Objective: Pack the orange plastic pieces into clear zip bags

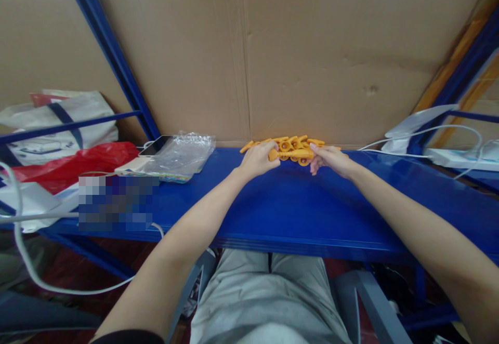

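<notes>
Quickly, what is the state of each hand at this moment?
Left hand: closed on one end of an orange plastic piece.
Right hand: fingers pinching the other end of the same piece.

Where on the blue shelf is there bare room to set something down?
Free: the blue shelf between the forearms, from the orange parts to the front edge, and right of the right hand up to the white cables. Crowded: left end, with plastic bag, phone, red bag.
</notes>
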`<state>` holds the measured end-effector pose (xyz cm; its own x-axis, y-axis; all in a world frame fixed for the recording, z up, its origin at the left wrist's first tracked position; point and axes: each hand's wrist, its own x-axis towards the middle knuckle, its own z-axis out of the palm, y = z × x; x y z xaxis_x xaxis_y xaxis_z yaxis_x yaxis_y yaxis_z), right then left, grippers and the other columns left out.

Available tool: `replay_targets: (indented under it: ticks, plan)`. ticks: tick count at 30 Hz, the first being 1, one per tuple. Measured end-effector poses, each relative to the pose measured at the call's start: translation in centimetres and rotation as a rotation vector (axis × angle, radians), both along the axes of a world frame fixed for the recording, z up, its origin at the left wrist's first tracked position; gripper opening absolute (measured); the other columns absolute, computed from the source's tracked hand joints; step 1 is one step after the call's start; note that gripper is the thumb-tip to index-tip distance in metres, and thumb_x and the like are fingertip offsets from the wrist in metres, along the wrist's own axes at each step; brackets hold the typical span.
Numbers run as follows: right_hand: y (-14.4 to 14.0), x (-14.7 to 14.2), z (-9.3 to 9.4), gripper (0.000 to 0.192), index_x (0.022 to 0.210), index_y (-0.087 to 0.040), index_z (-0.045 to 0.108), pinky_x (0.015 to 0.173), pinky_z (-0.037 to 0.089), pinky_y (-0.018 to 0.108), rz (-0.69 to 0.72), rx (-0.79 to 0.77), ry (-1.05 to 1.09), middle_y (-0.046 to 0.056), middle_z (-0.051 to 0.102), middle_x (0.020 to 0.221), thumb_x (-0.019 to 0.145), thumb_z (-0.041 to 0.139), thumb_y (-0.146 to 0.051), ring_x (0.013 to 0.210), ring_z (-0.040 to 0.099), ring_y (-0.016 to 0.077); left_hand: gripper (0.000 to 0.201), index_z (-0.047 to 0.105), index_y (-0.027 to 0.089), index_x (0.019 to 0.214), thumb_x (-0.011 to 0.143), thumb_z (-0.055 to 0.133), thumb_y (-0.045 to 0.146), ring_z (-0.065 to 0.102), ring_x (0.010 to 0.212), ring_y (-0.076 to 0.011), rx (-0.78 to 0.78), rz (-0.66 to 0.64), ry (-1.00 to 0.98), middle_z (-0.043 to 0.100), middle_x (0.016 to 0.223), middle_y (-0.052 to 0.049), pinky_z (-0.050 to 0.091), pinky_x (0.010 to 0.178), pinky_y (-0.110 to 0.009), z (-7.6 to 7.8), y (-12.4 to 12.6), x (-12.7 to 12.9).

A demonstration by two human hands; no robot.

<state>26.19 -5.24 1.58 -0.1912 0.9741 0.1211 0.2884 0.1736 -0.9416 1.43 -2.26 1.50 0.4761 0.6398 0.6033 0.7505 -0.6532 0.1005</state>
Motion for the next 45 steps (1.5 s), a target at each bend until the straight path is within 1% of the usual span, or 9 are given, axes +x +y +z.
replay_targets:
  ticks: [7,12,16,20,24,28,39,42,45]
  plan:
    - [-0.4,-0.9,0.6,0.057,0.068,-0.018,0.058,0.044,0.047,0.023,-0.109,-0.037,-0.051,0.006,0.064,0.050,0.092,0.044,-0.068,0.044,0.061,0.0139,0.032,0.065,0.019,0.108,0.078,0.068,0.027,0.069,0.097,-0.0240,-0.020,0.020,-0.030,0.073,0.100,-0.007,0.049,0.080,-0.030,-0.1,0.2,0.0]
    - [0.2,-0.1,0.0,0.042,0.103,-0.018,0.063,0.053,0.054,0.026,-0.089,0.021,-0.056,0.011,0.075,0.089,0.090,0.058,-0.058,0.061,0.070,0.0166,0.026,0.063,0.020,0.103,0.082,0.068,0.035,0.069,0.094,-0.0227,-0.033,0.044,-0.062,0.073,0.098,-0.006,0.049,0.078,-0.030,-0.1,0.4,-0.2]
    - [1.1,0.9,-0.9,0.064,0.128,-0.022,0.057,0.076,0.060,0.036,-0.012,0.201,-0.040,0.012,0.069,0.121,0.073,0.081,-0.045,0.091,0.071,0.0216,0.025,0.062,0.020,0.101,0.083,0.068,0.037,0.069,0.091,-0.0222,-0.024,0.074,-0.087,0.073,0.096,-0.006,0.049,0.076,-0.029,-0.1,0.5,-0.3]
    - [1.5,1.0,-1.3,0.063,0.117,-0.020,0.065,0.082,0.059,0.043,0.015,0.290,-0.009,0.011,0.071,0.112,0.064,0.085,-0.049,0.093,0.070,0.0236,0.025,0.062,0.020,0.099,0.083,0.068,0.038,0.069,0.090,-0.0217,-0.019,0.076,-0.086,0.074,0.096,-0.006,0.049,0.076,-0.028,0.0,0.3,-0.1]
    - [1.1,0.6,-0.9,0.051,0.101,-0.018,0.067,0.073,0.059,0.038,-0.014,0.230,-0.038,0.006,0.072,0.083,0.064,0.085,-0.048,0.071,0.069,0.0185,0.024,0.063,0.020,0.098,0.082,0.069,0.038,0.069,0.090,-0.0216,-0.020,0.062,-0.079,0.073,0.096,-0.006,0.049,0.076,-0.029,0.0,0.2,-0.1]
    - [0.6,0.4,-0.4,0.045,0.090,-0.017,0.065,0.065,0.054,0.033,-0.022,0.169,-0.038,0.004,0.069,0.071,0.067,0.083,-0.052,0.061,0.065,0.0163,0.023,0.063,0.020,0.097,0.082,0.070,0.037,0.069,0.091,-0.0212,-0.004,0.042,-0.085,0.073,0.096,-0.005,0.049,0.077,-0.028,-0.1,0.2,-0.1]
    - [0.3,-0.8,-0.4,0.055,0.064,-0.020,0.053,0.048,0.042,0.025,-0.062,0.111,-0.088,0.001,0.057,0.054,0.088,0.052,-0.069,0.048,0.056,0.0120,0.025,0.063,0.019,0.098,0.082,0.069,0.037,0.068,0.089,-0.0199,-0.029,0.011,-0.087,0.073,0.096,-0.005,0.049,0.078,-0.028,0.3,-0.1,0.0]
    - [0.3,-1.0,-0.4,0.055,0.067,-0.019,0.055,0.046,0.042,0.025,-0.081,0.095,-0.089,0.003,0.061,0.062,0.091,0.047,-0.068,0.047,0.057,0.0115,0.023,0.063,0.019,0.096,0.082,0.069,0.036,0.068,0.086,-0.0189,-0.025,0.000,-0.110,0.073,0.093,-0.004,0.048,0.076,-0.027,0.2,0.0,-0.1]
    - [0.0,-0.8,-0.1,0.040,0.091,-0.020,0.063,0.051,0.046,0.025,-0.032,0.145,-0.053,0.005,0.070,0.083,0.086,0.062,-0.060,0.060,0.064,0.0138,0.022,0.062,0.020,0.094,0.083,0.068,0.037,0.067,0.082,-0.0183,-0.021,0.011,-0.147,0.073,0.090,-0.003,0.047,0.073,-0.026,0.2,0.2,-0.2]
